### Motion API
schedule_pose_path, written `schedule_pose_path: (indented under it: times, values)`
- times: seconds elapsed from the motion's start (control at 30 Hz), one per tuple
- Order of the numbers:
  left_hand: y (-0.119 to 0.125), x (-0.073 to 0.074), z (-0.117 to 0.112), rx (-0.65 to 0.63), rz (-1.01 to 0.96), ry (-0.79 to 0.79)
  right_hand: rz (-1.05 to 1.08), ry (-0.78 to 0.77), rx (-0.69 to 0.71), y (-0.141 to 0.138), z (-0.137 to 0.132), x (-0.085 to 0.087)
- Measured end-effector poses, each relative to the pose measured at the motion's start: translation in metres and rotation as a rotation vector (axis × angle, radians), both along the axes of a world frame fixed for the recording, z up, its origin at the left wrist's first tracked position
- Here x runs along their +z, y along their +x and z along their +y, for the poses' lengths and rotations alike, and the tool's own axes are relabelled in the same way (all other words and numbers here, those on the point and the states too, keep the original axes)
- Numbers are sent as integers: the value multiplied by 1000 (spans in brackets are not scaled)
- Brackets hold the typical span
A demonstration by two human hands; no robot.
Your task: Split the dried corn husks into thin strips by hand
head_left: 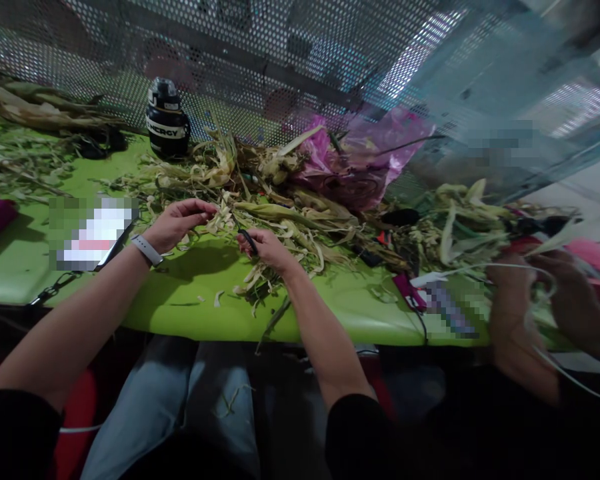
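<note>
My left hand [180,222] reaches over the green table [205,300], its fingers pinched on a strip of pale corn husk [220,217] at the edge of a husk pile [280,193]. A grey watch band circles that wrist. My right hand [265,248] is closed around a small black tool [249,240], right beside the same husk. An ear of corn still in its green husk [275,212] lies just beyond both hands.
A black can marked "ENERGY" [166,120] stands at the back before a perforated metal screen. A phone [97,233] lies at left. A pink plastic bag [350,160] sits behind the pile. Another person's hands [525,293] work husks at right.
</note>
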State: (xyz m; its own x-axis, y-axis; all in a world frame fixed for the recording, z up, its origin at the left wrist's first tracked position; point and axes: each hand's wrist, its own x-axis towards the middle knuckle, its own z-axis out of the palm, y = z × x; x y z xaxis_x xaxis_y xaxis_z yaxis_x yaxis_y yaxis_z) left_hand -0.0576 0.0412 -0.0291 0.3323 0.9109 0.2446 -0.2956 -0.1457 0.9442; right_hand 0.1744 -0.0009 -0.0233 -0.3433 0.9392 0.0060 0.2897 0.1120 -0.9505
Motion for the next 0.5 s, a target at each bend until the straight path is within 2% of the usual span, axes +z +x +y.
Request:
schedule_pose_path:
  times: [0.1, 0.3, 0.4, 0.5]
  values:
    - [0, -1, 0, 7, 26, -5, -20, 23, -29, 2, 2, -1]
    - [2, -3, 2, 4, 14, 5, 4, 134, -188, 11, 13, -6]
    - [3, -2, 2, 33, -33, 6, -227, 212, -252, 18, 19, -14]
    - [4, 0, 0, 36, -38, -31, -545, 320, -406, 21, 21, -19]
